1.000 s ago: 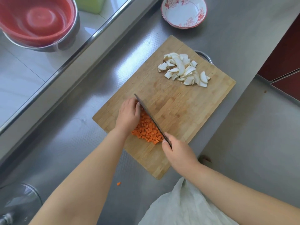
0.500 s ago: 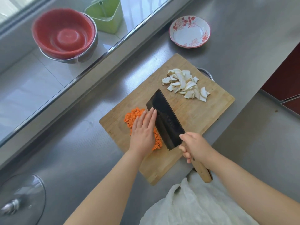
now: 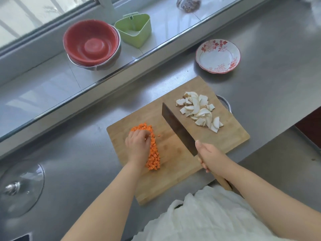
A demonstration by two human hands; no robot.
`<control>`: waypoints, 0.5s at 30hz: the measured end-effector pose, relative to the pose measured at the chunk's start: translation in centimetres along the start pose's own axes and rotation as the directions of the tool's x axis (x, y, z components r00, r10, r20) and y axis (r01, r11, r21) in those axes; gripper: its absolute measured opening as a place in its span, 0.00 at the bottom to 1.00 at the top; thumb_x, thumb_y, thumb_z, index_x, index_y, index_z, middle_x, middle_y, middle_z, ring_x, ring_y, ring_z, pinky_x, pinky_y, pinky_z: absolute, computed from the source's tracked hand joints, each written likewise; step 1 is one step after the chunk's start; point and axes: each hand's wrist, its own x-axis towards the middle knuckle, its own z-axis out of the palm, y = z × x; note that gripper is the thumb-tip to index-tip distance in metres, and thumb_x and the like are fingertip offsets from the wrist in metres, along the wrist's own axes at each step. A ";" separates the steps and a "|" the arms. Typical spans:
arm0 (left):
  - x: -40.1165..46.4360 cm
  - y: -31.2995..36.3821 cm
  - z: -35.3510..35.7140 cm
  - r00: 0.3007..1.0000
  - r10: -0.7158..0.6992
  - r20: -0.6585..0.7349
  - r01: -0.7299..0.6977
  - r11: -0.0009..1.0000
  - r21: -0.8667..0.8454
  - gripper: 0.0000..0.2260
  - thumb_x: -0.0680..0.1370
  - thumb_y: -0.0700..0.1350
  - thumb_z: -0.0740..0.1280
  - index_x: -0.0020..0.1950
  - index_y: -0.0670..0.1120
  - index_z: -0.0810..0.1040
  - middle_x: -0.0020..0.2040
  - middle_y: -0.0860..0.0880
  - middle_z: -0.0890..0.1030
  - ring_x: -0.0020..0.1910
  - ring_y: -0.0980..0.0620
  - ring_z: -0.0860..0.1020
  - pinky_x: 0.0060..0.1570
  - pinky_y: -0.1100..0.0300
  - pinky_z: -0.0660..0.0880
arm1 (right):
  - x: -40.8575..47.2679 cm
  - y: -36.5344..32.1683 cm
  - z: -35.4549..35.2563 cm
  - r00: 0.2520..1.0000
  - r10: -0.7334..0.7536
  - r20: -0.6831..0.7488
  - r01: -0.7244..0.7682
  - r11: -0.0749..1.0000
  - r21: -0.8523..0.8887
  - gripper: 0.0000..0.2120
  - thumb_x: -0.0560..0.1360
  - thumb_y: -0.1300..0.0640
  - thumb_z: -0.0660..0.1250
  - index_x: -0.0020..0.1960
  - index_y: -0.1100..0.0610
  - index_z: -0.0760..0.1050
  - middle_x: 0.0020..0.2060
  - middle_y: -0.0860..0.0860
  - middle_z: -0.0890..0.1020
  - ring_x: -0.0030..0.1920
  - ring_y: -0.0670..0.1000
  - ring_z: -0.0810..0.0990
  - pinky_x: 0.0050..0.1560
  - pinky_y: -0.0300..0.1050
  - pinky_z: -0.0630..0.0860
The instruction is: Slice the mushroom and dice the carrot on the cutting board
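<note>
A wooden cutting board [image 3: 225,138] lies on the steel counter. A heap of diced carrot [image 3: 152,150] sits on its left part. My left hand [image 3: 138,146] rests on the heap's left side, fingers curled down onto the cubes. Sliced mushroom [image 3: 199,110] is piled at the board's far right. My right hand [image 3: 209,156] grips the wooden handle of a cleaver [image 3: 178,129]. Its dark blade lies tilted over the board's middle, between carrot and mushroom, pointing away from me.
A red-flowered white dish [image 3: 218,56] stands beyond the board. On the sill sit a red bowl [image 3: 91,44] in a steel one and a green container [image 3: 134,29]. A glass lid [image 3: 19,188] lies at left. White cloth [image 3: 208,216] covers the near edge.
The cleaver left the carrot heap and swung right, its blade now over the board's middle. My left hand shifted to the heap's left side. The camera tilted up.
</note>
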 end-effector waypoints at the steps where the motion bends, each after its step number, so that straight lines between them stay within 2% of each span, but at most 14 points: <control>1: 0.0 0.3 0.0 1.000 -0.031 -0.002 0.031 1.000 -0.005 0.01 0.74 0.42 0.72 0.45 0.47 0.81 0.42 0.51 0.80 0.45 0.47 0.75 0.43 0.54 0.68 | 0.2 0.2 -0.3 0.998 -0.057 0.001 0.057 0.995 -0.085 0.19 0.81 0.40 0.48 0.41 0.48 0.69 0.35 0.43 0.72 0.34 0.43 0.71 0.41 0.41 0.71; 2: 0.0 0.7 -0.2 0.998 -0.058 -0.001 0.058 0.998 -0.013 0.02 0.75 0.44 0.71 0.44 0.47 0.80 0.41 0.52 0.79 0.44 0.49 0.74 0.44 0.54 0.68 | 0.5 0.5 -0.5 0.995 -0.094 0.021 0.097 0.982 -0.160 0.15 0.81 0.41 0.47 0.50 0.43 0.72 0.44 0.40 0.74 0.44 0.40 0.74 0.49 0.40 0.70; 3: -0.2 1.0 -0.3 0.997 -0.081 0.001 0.081 0.996 -0.024 0.04 0.77 0.46 0.69 0.44 0.48 0.79 0.41 0.54 0.78 0.44 0.51 0.72 0.44 0.54 0.68 | 0.9 0.9 -0.6 0.993 -0.117 0.035 0.122 0.960 -0.251 0.17 0.82 0.43 0.47 0.64 0.44 0.70 0.55 0.40 0.74 0.56 0.42 0.74 0.57 0.41 0.69; 4: -0.4 1.4 -0.4 0.995 -0.098 -0.001 0.098 0.994 -0.039 0.06 0.78 0.48 0.67 0.43 0.49 0.78 0.40 0.55 0.77 0.43 0.52 0.71 0.44 0.55 0.67 | 1.4 1.1 -0.5 0.990 -0.130 0.046 0.138 0.930 -0.342 0.21 0.83 0.46 0.46 0.74 0.48 0.61 0.63 0.44 0.72 0.64 0.46 0.71 0.62 0.43 0.67; 5: -0.7 1.8 -0.5 0.994 -0.111 0.000 0.111 0.992 -0.053 0.08 0.79 0.49 0.65 0.42 0.49 0.76 0.39 0.55 0.76 0.43 0.53 0.71 0.43 0.55 0.66 | 2.0 1.3 -0.2 0.991 -0.123 0.057 0.135 0.891 -0.433 0.24 0.83 0.47 0.46 0.77 0.51 0.53 0.65 0.50 0.70 0.65 0.51 0.70 0.63 0.46 0.68; 8: -1.6 2.3 -0.5 0.993 -0.122 0.003 0.122 0.991 -0.051 0.10 0.81 0.49 0.62 0.41 0.49 0.76 0.38 0.54 0.76 0.42 0.51 0.72 0.41 0.57 0.63 | 4.2 1.9 1.8 0.993 -0.105 0.060 0.119 0.753 -0.647 0.26 0.83 0.49 0.47 0.78 0.53 0.44 0.63 0.57 0.68 0.56 0.56 0.74 0.52 0.48 0.71; 10: -2.1 2.2 -0.2 0.992 -0.124 0.016 0.125 0.992 -0.034 0.10 0.81 0.48 0.62 0.43 0.47 0.78 0.40 0.53 0.78 0.45 0.50 0.73 0.43 0.57 0.64 | 5.4 2.4 3.5 0.993 -0.107 0.059 0.117 0.700 -0.705 0.27 0.83 0.50 0.49 0.78 0.54 0.43 0.62 0.58 0.67 0.54 0.56 0.74 0.48 0.46 0.69; 12: -2.5 2.0 -0.1 0.993 -0.113 0.015 0.114 0.993 -0.037 0.09 0.81 0.47 0.63 0.45 0.46 0.80 0.44 0.52 0.79 0.49 0.51 0.72 0.47 0.59 0.65 | 6.3 2.7 4.9 0.993 -0.101 0.068 0.120 0.705 -0.699 0.30 0.83 0.53 0.53 0.78 0.56 0.40 0.63 0.57 0.64 0.56 0.54 0.72 0.53 0.45 0.70; 15: -3.0 1.9 -0.3 0.996 -0.094 -0.013 0.093 0.995 -0.045 0.08 0.80 0.47 0.64 0.46 0.45 0.81 0.46 0.51 0.79 0.52 0.51 0.71 0.51 0.61 0.64 | 7.0 2.8 6.0 0.996 -0.048 0.072 0.083 0.783 -0.616 0.37 0.80 0.60 0.58 0.78 0.55 0.36 0.66 0.56 0.61 0.60 0.53 0.70 0.60 0.45 0.70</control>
